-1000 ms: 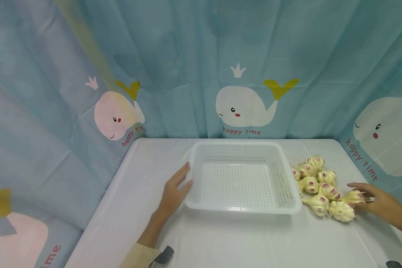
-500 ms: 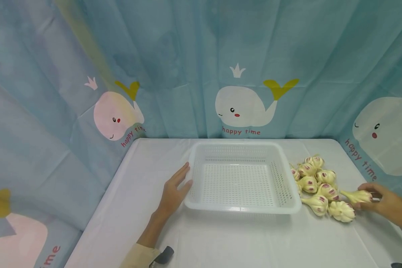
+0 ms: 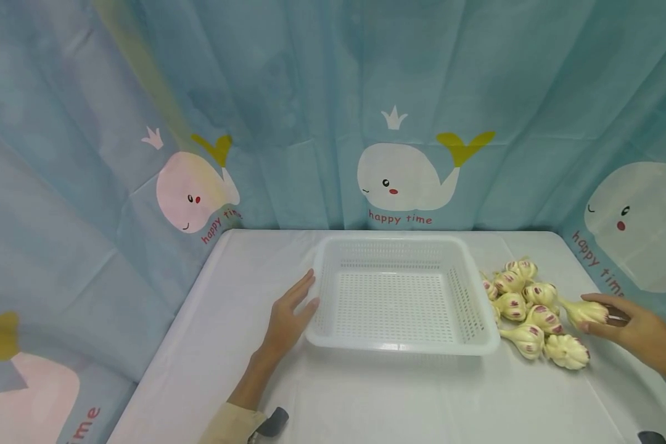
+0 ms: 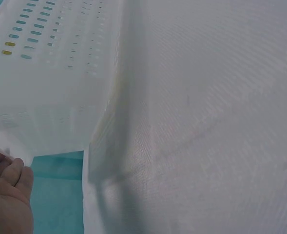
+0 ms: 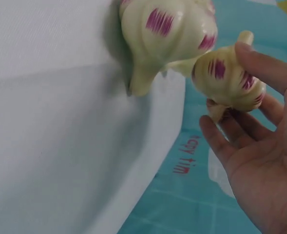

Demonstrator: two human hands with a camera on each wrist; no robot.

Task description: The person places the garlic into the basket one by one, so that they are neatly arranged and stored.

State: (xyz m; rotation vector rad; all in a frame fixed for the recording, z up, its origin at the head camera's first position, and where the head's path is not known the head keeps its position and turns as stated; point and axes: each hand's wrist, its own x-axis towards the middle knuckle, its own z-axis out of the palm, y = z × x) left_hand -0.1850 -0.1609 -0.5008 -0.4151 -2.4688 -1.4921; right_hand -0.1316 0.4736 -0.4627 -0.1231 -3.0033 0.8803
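Note:
A white perforated plastic basket [image 3: 399, 348] sits in the middle of the table. At its left rim rests my left hand [image 3: 286, 316], fingers and thumb extended; the left wrist view shows those fingertips [image 4: 17, 168] against the rim. My right hand [image 3: 641, 328] holds a garlic bulb [image 3: 585, 313] between thumb and fingers, at the right edge of a garlic pile [image 3: 512, 306]. In the right wrist view the thumb lies over the held bulb, fingers beneath it, beside a larger-looking garlic bulb [image 5: 165, 34]. The bulbs are cream with purple streaks.
A white cloth covers the table [image 3: 388, 401]. Behind and at the sides hangs a blue curtain [image 3: 300, 92] with whale prints. The garlic pile lies close against the basket's right side, partly hidden by its rim.
My right hand drew the garlic bulb a little to the right, then moved it back left and slightly farther away, beside the pile. The left hand and basket have stayed put.

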